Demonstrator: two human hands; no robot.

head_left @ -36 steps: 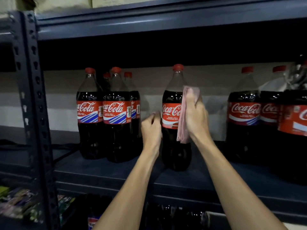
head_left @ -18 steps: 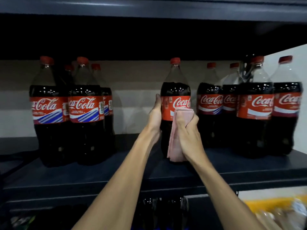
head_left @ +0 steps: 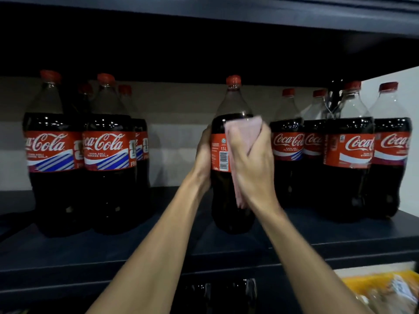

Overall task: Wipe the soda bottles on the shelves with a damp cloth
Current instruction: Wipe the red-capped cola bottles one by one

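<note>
I had only the one view, worn on the head. It faced straight into the shelf (head_left: 68,252), about level with the row of soda bottles (head_left: 108,150), close enough that the held bottle (head_left: 223,200) sat dead centre, within arm's reach.

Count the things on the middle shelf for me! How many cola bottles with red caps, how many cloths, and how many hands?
Coca-Cola bottles: 9, counted by red caps (4 left, 1 middle, 4 right)
Pink cloth: 1
Hands: 2, left hand and right hand
Total: 12
</note>
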